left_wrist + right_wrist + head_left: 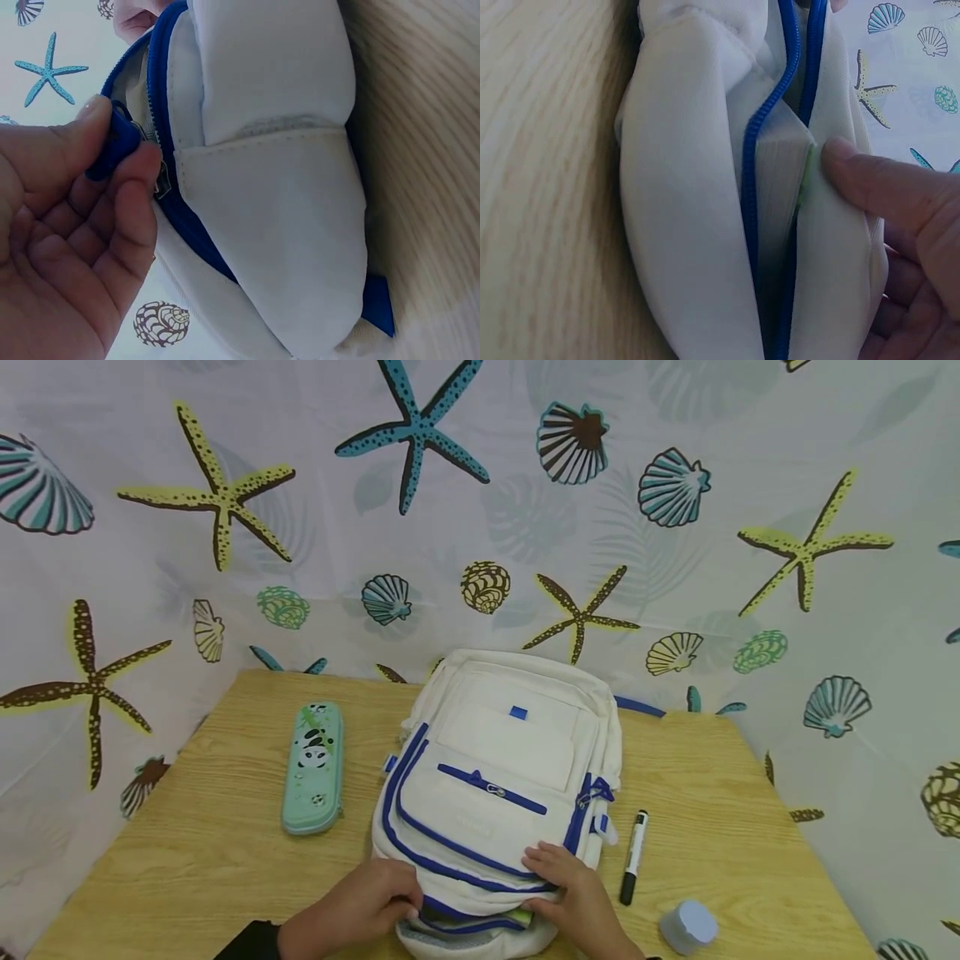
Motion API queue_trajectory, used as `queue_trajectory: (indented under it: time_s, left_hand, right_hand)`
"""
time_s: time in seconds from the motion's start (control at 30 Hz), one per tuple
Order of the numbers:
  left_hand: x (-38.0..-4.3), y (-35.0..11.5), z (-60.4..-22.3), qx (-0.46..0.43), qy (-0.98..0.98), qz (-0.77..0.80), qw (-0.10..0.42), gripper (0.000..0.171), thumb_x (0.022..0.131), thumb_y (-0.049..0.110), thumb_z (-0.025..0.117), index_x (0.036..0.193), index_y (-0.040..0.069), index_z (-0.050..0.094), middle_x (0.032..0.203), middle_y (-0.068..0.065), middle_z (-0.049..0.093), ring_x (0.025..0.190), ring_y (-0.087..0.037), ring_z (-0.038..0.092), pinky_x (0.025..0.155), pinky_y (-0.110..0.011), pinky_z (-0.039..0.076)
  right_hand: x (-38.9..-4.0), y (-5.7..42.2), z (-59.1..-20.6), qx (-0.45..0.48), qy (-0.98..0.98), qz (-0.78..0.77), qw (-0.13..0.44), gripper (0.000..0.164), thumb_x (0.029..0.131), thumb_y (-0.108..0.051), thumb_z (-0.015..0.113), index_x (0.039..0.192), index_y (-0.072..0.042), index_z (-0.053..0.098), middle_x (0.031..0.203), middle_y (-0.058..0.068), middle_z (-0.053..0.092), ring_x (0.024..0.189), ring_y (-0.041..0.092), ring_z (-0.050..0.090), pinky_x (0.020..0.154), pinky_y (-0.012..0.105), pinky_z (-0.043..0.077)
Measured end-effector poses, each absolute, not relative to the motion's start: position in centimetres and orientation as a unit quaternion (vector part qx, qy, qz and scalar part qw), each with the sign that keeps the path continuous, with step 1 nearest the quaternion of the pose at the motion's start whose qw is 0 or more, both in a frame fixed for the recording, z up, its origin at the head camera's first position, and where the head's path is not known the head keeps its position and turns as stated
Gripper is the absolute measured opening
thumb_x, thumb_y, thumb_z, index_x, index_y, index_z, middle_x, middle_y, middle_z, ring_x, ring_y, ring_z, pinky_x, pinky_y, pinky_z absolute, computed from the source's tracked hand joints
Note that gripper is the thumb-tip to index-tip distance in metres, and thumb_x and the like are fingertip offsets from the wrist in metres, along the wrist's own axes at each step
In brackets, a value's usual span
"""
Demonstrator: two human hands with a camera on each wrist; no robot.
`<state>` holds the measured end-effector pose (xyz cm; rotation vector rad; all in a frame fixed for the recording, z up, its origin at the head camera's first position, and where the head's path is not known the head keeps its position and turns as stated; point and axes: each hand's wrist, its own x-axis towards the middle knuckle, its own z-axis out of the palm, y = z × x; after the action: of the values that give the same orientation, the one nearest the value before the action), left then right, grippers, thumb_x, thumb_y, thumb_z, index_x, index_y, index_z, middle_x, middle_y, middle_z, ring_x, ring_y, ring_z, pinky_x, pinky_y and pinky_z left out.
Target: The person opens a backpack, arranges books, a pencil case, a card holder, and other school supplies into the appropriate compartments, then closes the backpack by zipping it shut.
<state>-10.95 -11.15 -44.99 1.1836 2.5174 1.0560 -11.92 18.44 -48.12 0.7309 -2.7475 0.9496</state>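
A white backpack [480, 827] with blue zippers lies on the table, its main zipper partly open at the near end. My left hand [363, 902] pinches the blue zipper pull [116, 146] between thumb and fingers at the left of the opening. On the other side, my right hand [581, 897] grips the backpack's front part, thumb beside the opening and fingers spread over the fabric. Inside the gap, the right wrist view shows the page edges of a thick book [780, 176] with a green cover edge. Most of the book is hidden in the bag.
To the left lies a mint pencil case [313, 768] with a panda print. A whiteboard marker [634, 857] and a small pale-blue round object [688, 927] are at the right. Behind the wooden table [210, 827] hangs a shell-and-starfish cloth [465, 527].
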Motion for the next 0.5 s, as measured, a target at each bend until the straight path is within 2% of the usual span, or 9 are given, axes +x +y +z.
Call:
queue_trajectory:
  time_s: [0.1,0.3,0.5]
  left_hand:
    - [-10.9,-10.2,-45.0,0.417,0.831,0.360,0.077,0.008,0.076,0.002,0.064,0.075,0.010,0.066,0.071,0.010,0.057,0.067,0.007,0.046,0.060,-0.010,0.042]
    - [-10.9,-8.3,-44.6,0.418,0.824,0.364,0.114,0.008,0.078,0.004,0.063,0.080,0.010,0.068,0.074,0.011,0.059,0.069,0.008,0.048,0.062,-0.010,0.043]
    - [-11.0,-7.4,-44.8,0.437,0.824,0.350,0.088,0.008,0.077,0.003,0.063,0.079,0.010,0.068,0.074,0.009,0.059,0.068,0.008,0.048,0.062,-0.007,0.040]
  right_hand:
    - [-11.9,18.5,-48.1,0.245,-0.914,0.312,0.081,0.044,0.061,-0.020,0.078,0.103,-0.011,0.068,0.108,-0.001,0.065,0.105,0.024,0.057,0.086,0.042,0.045]
    - [-11.9,18.3,-48.1,0.246,-0.915,0.310,0.079,0.044,0.062,-0.021,0.077,0.104,-0.011,0.068,0.109,-0.001,0.065,0.105,0.025,0.056,0.087,0.042,0.045]
    - [-11.8,18.2,-47.8,0.230,-0.923,0.305,0.049,0.044,0.065,-0.021,0.076,0.106,-0.010,0.067,0.111,0.000,0.064,0.108,0.026,0.055,0.090,0.044,0.042]
